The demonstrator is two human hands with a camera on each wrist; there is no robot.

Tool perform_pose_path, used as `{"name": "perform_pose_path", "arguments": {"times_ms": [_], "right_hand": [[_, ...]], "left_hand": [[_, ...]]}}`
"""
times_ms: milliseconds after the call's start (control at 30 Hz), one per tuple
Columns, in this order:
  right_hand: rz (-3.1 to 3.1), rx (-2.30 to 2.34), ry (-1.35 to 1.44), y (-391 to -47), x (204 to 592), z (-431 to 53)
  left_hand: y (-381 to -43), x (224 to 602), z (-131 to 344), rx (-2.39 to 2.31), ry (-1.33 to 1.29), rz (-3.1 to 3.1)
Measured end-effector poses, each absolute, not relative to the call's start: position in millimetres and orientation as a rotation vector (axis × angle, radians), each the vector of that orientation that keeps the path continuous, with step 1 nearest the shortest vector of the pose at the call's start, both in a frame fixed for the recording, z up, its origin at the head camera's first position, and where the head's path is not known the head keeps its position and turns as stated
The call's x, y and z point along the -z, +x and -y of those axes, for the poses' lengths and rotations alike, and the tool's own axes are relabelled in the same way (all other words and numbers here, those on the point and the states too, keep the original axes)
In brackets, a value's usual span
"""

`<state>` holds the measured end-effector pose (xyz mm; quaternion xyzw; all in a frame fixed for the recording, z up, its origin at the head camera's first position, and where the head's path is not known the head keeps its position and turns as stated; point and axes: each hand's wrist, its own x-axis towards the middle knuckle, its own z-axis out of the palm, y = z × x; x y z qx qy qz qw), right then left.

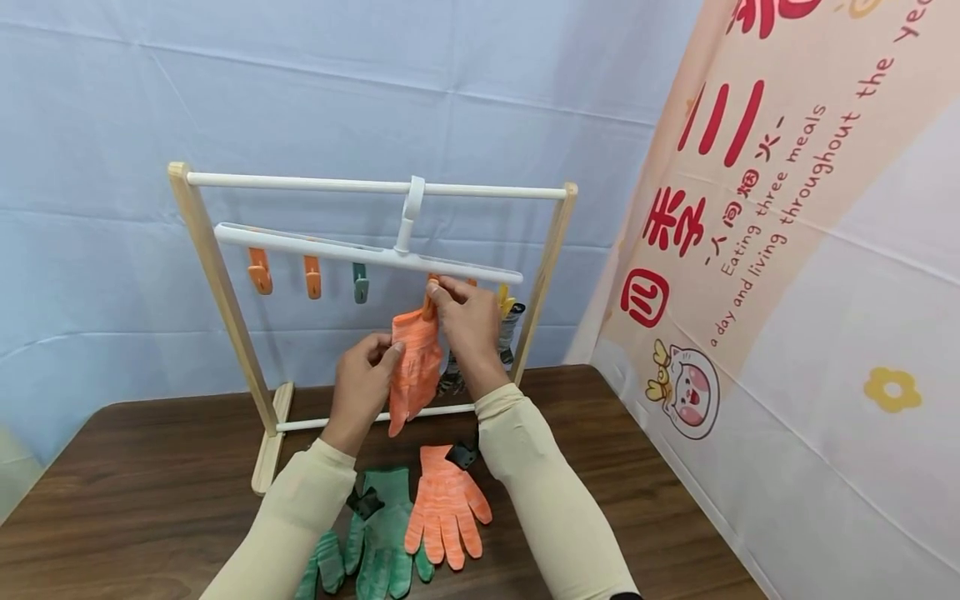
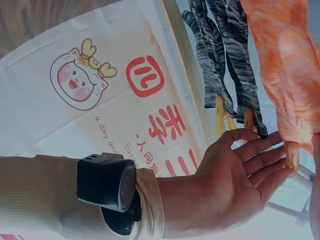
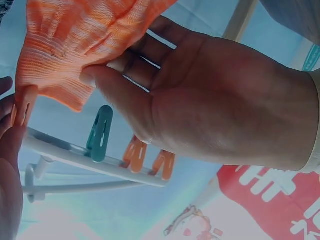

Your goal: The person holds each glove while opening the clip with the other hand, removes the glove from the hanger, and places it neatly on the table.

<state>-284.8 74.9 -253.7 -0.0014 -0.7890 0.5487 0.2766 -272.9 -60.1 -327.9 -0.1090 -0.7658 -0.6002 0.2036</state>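
Observation:
An orange knit glove (image 1: 416,358) hangs cuff up under the white hanger (image 1: 322,248). My left hand (image 1: 362,385) pinches the glove's side edge near the cuff, thumb in front; the right wrist view shows this left hand (image 3: 215,95) with its fingers behind the fabric. With thumb and fingers, my right hand (image 1: 471,329) pinches an orange clip (image 1: 430,302) at the cuff's corner. The left wrist view shows that right hand (image 2: 227,182) on the clip (image 2: 292,157), whose jaws are at the cuff. Dark grey striped gloves (image 2: 220,55) hang from clips beside it.
The hanger hooks over a white rod (image 1: 300,183) on a wooden-sided rack (image 1: 225,300). Two orange clips (image 1: 312,277) and a green clip (image 1: 361,283) hang at its left. An orange glove (image 1: 446,504) and green gloves (image 1: 386,533) lie on the brown table (image 1: 150,483).

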Motion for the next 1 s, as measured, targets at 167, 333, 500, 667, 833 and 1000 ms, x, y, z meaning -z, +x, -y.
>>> {"name": "perform_pose_path", "arguments": {"times_ms": [167, 333, 500, 667, 833, 1000], "right_hand": [[2.111, -1.472, -0.027, -286, 254, -71], [2.101, -1.441, -0.080, -286, 254, -71], [2.096, -1.425, -0.093, -287, 254, -72], [2.095, -1.433, -0.060, -287, 255, -72], [2.083, -1.478, -0.011, -287, 257, -74], [2.094, -1.479, 0.025, -287, 258, -77]], "left_hand": [[-271, 329, 63, 1.691, -0.272, 2.129], [-270, 332, 66, 1.685, -0.230, 2.155], [-271, 337, 69, 1.675, -0.231, 2.178], [-269, 346, 68, 1.726, -0.251, 2.185], [-263, 360, 60, 1.814, -0.259, 2.262], [-255, 375, 49, 1.917, -0.241, 2.300]]}}
